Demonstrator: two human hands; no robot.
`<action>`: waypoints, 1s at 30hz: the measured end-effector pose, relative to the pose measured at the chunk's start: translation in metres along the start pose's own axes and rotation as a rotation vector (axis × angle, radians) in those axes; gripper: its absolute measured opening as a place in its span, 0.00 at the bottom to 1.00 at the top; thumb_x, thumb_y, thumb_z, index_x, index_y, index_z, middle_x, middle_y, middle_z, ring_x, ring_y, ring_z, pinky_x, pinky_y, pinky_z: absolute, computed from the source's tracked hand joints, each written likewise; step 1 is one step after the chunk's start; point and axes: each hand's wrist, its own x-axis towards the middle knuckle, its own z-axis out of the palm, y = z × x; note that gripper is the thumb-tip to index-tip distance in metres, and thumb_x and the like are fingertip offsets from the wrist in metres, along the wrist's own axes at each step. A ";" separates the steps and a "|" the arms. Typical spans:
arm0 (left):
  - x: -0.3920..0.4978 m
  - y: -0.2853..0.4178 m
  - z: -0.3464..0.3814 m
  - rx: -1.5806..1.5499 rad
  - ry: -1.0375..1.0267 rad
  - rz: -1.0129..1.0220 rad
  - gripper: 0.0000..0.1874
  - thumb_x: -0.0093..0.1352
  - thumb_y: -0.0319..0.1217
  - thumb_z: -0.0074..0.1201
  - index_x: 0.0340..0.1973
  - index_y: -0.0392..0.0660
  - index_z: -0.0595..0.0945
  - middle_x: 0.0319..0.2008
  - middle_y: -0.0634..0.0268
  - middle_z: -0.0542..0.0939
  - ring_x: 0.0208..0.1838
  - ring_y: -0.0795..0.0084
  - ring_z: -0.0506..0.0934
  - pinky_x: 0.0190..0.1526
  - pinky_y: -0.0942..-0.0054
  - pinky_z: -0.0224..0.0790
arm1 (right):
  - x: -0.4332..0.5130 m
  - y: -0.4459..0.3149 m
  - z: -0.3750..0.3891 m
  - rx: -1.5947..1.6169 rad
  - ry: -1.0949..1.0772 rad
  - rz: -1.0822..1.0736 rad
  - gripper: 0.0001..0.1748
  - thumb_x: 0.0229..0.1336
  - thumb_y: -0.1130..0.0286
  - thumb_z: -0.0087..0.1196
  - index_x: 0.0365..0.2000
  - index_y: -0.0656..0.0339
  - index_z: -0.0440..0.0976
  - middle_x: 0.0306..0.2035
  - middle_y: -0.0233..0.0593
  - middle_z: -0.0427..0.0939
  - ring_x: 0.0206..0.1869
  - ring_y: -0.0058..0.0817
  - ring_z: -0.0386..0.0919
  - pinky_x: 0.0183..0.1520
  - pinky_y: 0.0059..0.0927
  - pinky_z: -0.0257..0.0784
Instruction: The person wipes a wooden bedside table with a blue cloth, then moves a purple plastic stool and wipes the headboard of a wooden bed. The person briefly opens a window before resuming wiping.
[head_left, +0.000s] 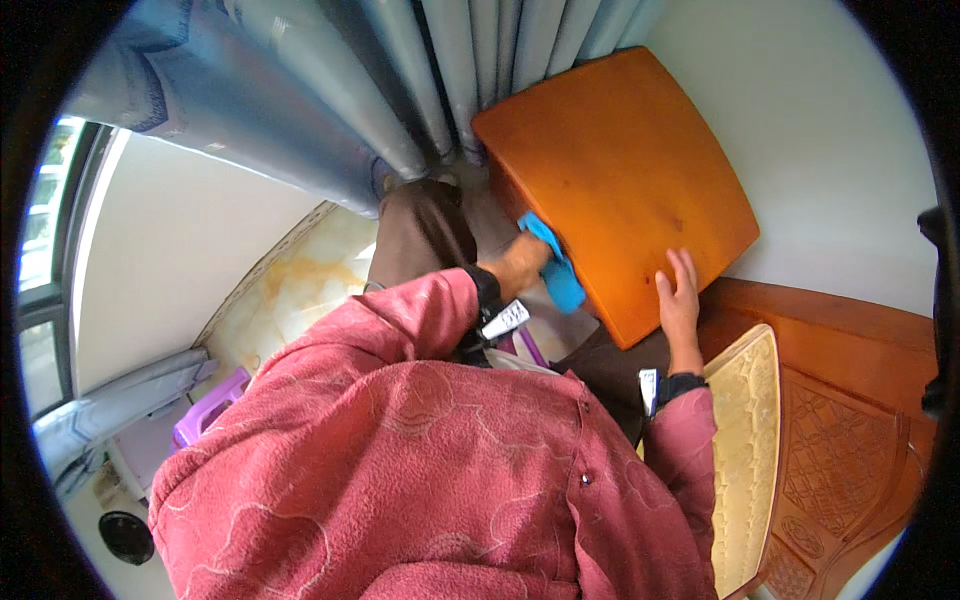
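Note:
My left hand (525, 259) grips a blue cloth (562, 281) against the side edge of an orange-brown wooden table (622, 180). Part of the cloth hangs below the tabletop's edge, and the hand looks slightly blurred. My right hand (679, 292) lies at the near right part of the tabletop with its fingers apart and nothing in them. Small dark marks show on the wood near that hand. Both wrists wear black bands with white printed tags.
A wooden bench with carved panels (840, 442) and a yellow cushion (746, 450) stands at the right. Blue-grey curtains (405, 82) hang beyond the table. A pale wall (810, 150) rises behind it. Purple plastic furniture (206, 412) is at the lower left, near a window (52, 255).

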 end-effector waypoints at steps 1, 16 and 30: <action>0.008 0.001 -0.018 -0.386 0.145 -0.038 0.21 0.67 0.31 0.54 0.57 0.46 0.78 0.55 0.57 0.79 0.58 0.56 0.75 0.58 0.61 0.69 | 0.010 0.001 0.004 -0.046 -0.023 0.064 0.27 0.65 0.61 0.52 0.63 0.54 0.66 0.71 0.46 0.57 0.73 0.48 0.54 0.73 0.45 0.50; 0.011 -0.050 0.034 0.265 -0.220 0.123 0.31 0.57 0.26 0.57 0.59 0.44 0.76 0.56 0.45 0.76 0.60 0.46 0.74 0.58 0.55 0.72 | 0.036 -0.002 0.050 -0.609 0.153 -0.056 0.35 0.66 0.48 0.46 0.70 0.44 0.56 0.75 0.42 0.50 0.76 0.48 0.46 0.73 0.58 0.42; 0.027 -0.083 -0.020 0.472 -0.196 0.355 0.25 0.52 0.22 0.55 0.48 0.41 0.80 0.44 0.39 0.81 0.52 0.37 0.77 0.51 0.51 0.72 | 0.034 -0.016 0.036 -0.482 0.172 0.017 0.34 0.60 0.51 0.55 0.65 0.47 0.64 0.72 0.43 0.56 0.74 0.50 0.51 0.73 0.57 0.45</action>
